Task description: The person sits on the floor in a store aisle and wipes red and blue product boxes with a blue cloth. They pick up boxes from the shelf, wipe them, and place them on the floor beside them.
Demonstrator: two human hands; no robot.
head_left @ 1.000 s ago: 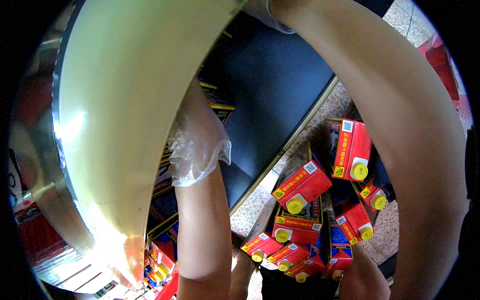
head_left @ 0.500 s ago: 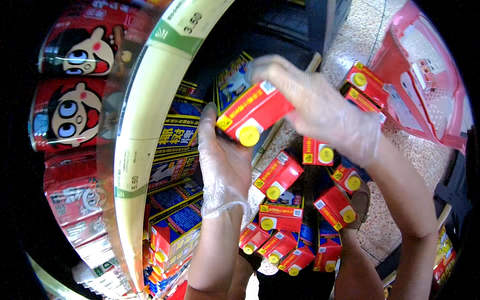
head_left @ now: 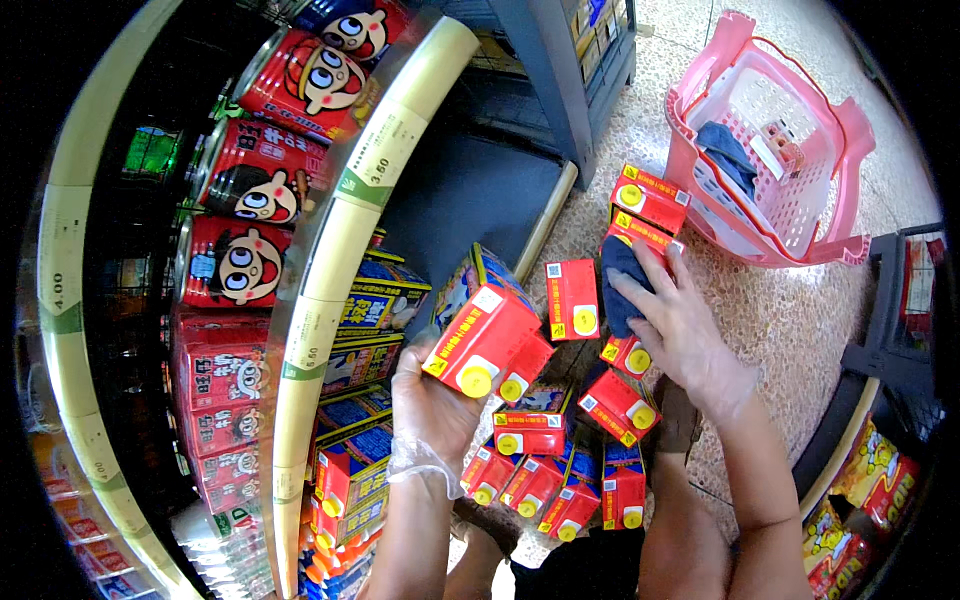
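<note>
My left hand (head_left: 440, 395), in a clear plastic glove, is closed around a drink carton (head_left: 487, 335) with a red top and a yellow cap. The carton is tilted and its blue printed side faces the shelf. My gloved right hand (head_left: 680, 325) grips a dark blue cloth (head_left: 623, 285) above the cartons on the floor. Beside the cloth stands a red-topped carton (head_left: 571, 298). Several like cartons (head_left: 530, 433) stand close together near my feet. One more is partly hidden behind the held carton.
Cartons (head_left: 375, 305) of the same kind line the low shelf on the left, next to a bare dark shelf board (head_left: 450, 190). Red cans (head_left: 240, 262) fill the shelf above. A pink basket (head_left: 690, 110) stands at far right, holding another blue cloth (head_left: 727, 155). Snack bags (head_left: 880, 470) are lower right.
My right hand has let go of the carton and moved to the right, now on the dark cloth. My left hand keeps the carton. The view has shifted, showing more of the basket.
</note>
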